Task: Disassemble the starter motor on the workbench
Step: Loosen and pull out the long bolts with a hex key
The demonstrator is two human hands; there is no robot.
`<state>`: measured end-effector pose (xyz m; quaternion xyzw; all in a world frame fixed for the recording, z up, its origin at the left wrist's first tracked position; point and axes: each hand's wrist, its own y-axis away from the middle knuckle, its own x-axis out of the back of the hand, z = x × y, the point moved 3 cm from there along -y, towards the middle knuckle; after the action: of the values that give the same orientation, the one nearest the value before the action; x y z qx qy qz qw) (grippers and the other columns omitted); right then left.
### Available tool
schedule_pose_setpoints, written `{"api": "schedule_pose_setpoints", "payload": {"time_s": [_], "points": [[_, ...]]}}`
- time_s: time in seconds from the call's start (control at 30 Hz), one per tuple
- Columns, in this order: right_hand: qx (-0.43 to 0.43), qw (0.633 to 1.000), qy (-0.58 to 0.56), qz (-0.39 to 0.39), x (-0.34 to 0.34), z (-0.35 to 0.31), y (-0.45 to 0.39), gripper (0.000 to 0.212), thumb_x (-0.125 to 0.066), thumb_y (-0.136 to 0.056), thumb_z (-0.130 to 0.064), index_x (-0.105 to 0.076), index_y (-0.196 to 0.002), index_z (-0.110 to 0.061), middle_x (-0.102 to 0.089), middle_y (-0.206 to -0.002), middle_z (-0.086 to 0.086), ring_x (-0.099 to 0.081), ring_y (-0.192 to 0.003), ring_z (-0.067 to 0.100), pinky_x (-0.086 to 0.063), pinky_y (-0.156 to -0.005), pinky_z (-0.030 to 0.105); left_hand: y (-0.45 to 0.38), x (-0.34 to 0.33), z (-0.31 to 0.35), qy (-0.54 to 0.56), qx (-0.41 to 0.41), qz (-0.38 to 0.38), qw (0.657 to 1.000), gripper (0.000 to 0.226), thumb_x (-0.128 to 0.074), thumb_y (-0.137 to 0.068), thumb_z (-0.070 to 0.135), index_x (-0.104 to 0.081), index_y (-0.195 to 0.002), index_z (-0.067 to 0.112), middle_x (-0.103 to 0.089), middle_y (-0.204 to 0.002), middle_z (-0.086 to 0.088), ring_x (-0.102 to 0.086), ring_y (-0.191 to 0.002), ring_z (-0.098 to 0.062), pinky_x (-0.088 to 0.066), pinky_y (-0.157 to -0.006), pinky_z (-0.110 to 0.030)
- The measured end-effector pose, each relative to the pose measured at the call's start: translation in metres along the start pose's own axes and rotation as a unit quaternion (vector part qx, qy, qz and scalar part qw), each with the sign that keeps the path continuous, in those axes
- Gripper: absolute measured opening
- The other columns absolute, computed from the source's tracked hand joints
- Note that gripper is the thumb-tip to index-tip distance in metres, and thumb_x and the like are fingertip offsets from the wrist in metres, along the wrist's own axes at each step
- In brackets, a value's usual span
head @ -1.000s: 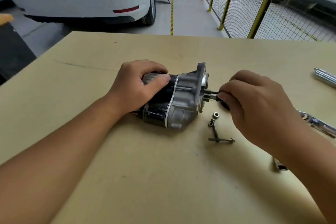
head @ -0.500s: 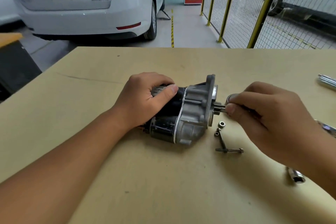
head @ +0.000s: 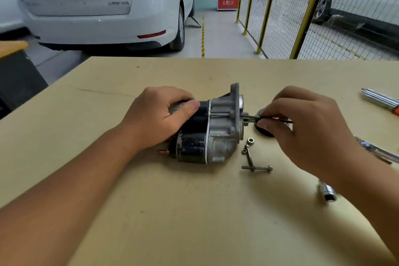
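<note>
The left hand [head: 160,117] wraps over the black body of the starter motor [head: 207,131], thumb pressed along its side, pinning it on the workbench [head: 172,211]. The right hand [head: 306,127] pinches a thin dark tool [head: 275,119] at the motor's pinion shaft (its tip is hidden by the fingers). Just beside the silver housing lie a loose nut [head: 250,141] and two long bolts [head: 255,164], crossed. A socket [head: 327,193] sits near the right forearm.
</note>
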<state>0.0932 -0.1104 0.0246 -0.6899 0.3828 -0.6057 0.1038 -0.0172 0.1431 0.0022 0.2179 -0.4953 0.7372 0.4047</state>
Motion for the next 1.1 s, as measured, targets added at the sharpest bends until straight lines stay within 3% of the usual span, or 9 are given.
{"api": "schedule_pose_setpoints", "payload": {"time_s": [0.13,0.27,0.5,0.63,0.77,0.87,0.93,1.03,1.1], "points": [[-0.006,1.000,0.024,0.009,0.002,0.002,0.000,0.014,-0.084,-0.078,-0.016,-0.072,-0.079,-0.021,-0.064,-0.081,-0.010,-0.062,-0.073,0.025,-0.052,-0.073,0.051,0.003,0.005,-0.009,0.035,-0.008,-0.044,0.998,0.039,-0.053,-0.100,0.042,-0.077,-0.115,0.016,-0.076,-0.105,0.010,-0.070,-0.100,-0.008,-0.055,-0.090,-0.040],[-0.009,1.000,-0.029,0.010,0.005,0.003,0.000,0.010,-0.081,-0.080,-0.014,-0.072,-0.078,-0.018,-0.062,-0.070,-0.009,-0.051,-0.062,0.010,-0.041,-0.063,0.013,0.003,0.005,-0.021,0.061,0.031,-0.037,0.997,0.033,-0.054,-0.101,0.036,-0.079,-0.110,0.017,-0.076,-0.102,0.011,-0.069,-0.099,-0.007,-0.053,-0.089,-0.030],[-0.038,0.997,-0.054,-0.044,0.000,0.011,-0.001,0.025,-0.056,-0.092,-0.030,-0.076,-0.085,-0.017,-0.058,-0.081,-0.005,-0.058,-0.074,0.014,-0.043,-0.067,0.032,0.002,0.004,-0.029,0.021,0.112,0.020,0.993,0.065,-0.044,-0.096,0.065,-0.067,-0.077,0.007,-0.061,-0.067,-0.012,-0.056,-0.070,-0.029,-0.046,-0.067,-0.046],[-0.034,0.998,-0.044,-0.022,0.000,0.012,-0.001,0.007,-0.071,-0.088,-0.020,-0.076,-0.083,-0.018,-0.058,-0.082,-0.009,-0.058,-0.072,0.011,-0.044,-0.065,0.026,0.001,0.005,-0.030,0.008,0.125,0.021,0.992,0.069,-0.042,-0.095,0.068,-0.061,-0.070,0.006,-0.054,-0.061,-0.011,-0.052,-0.065,-0.029,-0.044,-0.062,-0.047],[-0.025,1.000,-0.004,0.011,0.001,0.010,0.001,0.009,-0.082,-0.078,-0.022,-0.074,-0.080,-0.024,-0.064,-0.080,-0.011,-0.056,-0.074,0.023,-0.050,-0.067,0.043,0.002,0.003,-0.031,0.045,0.138,0.022,0.989,0.072,-0.044,-0.092,0.068,-0.066,-0.073,0.002,-0.062,-0.069,-0.019,-0.058,-0.072,-0.035,-0.044,-0.066,-0.044],[-0.031,0.999,-0.026,0.014,0.001,0.010,0.001,0.019,-0.085,-0.076,-0.016,-0.068,-0.078,-0.022,-0.063,-0.073,-0.012,-0.057,-0.069,0.014,-0.050,-0.064,0.035,0.001,0.002,-0.032,0.079,0.161,0.022,0.984,0.070,-0.048,-0.091,0.066,-0.070,-0.075,0.002,-0.066,-0.075,-0.022,-0.062,-0.077,-0.039,-0.048,-0.069,-0.047],[-0.038,0.998,-0.051,0.009,0.000,0.011,0.000,0.017,-0.084,-0.078,-0.013,-0.068,-0.079,-0.021,-0.061,-0.070,-0.013,-0.057,-0.069,0.009,-0.043,-0.061,0.018,0.001,0.001,-0.032,0.089,0.171,0.022,0.981,0.065,-0.050,-0.093,0.061,-0.072,-0.077,0.003,-0.068,-0.077,-0.022,-0.063,-0.079,-0.040,-0.049,-0.071,-0.050],[-0.061,0.994,-0.087,0.000,-0.003,0.010,0.001,0.005,-0.077,-0.084,-0.025,-0.073,-0.084,-0.024,-0.058,-0.072,-0.014,-0.056,-0.072,0.005,-0.039,-0.061,0.012,0.002,0.002,-0.030,0.092,0.185,0.037,0.978,0.053,-0.056,-0.095,0.053,-0.075,-0.076,0.006,-0.070,-0.075,-0.018,-0.065,-0.078,-0.036,-0.050,-0.071,-0.048],[-0.075,0.993,-0.093,-0.011,-0.005,0.010,0.002,0.014,-0.067,-0.087,-0.037,-0.075,-0.085,-0.026,-0.058,-0.077,-0.012,-0.057,-0.074,0.004,-0.042,-0.065,0.018,0.002,0.005,-0.023,0.056,0.162,0.073,0.983,0.035,-0.066,-0.098,0.040,-0.076,-0.077,0.013,-0.072,-0.074,-0.003,-0.066,-0.077,-0.022,-0.054,-0.071,-0.043]]}}
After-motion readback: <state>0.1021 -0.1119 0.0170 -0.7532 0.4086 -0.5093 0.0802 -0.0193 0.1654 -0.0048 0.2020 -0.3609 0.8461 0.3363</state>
